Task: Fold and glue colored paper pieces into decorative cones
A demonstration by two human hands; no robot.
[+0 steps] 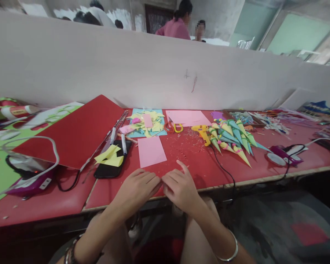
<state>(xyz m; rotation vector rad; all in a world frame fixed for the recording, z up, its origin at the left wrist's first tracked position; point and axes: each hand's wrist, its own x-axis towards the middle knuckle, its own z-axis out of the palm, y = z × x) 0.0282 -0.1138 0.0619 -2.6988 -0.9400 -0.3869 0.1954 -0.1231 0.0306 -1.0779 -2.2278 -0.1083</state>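
Meeting at the table's (107, 191) front edge, left hand (143, 183) and right hand (178, 185) half curl, any hold hidden; the pink sheet (152, 151) lies just beyond, nearer the left.

1. Surface (66, 203): red top, slight sheen, pale worn front edge, seam left of centre.
2. Partition (99, 66): off-white, low, runs full width behind surface; a few scribbles near the middle.
3. Wall (218, 16) beyond: grey, rough, patchy white low down.
4. Dark framed panel (159, 16) on it; door or board, can't tell.
5. Pale green panel (299, 31), upper right.
6. Floor (253, 227): grey, blurred.
7. Light: soft, darker under surface.
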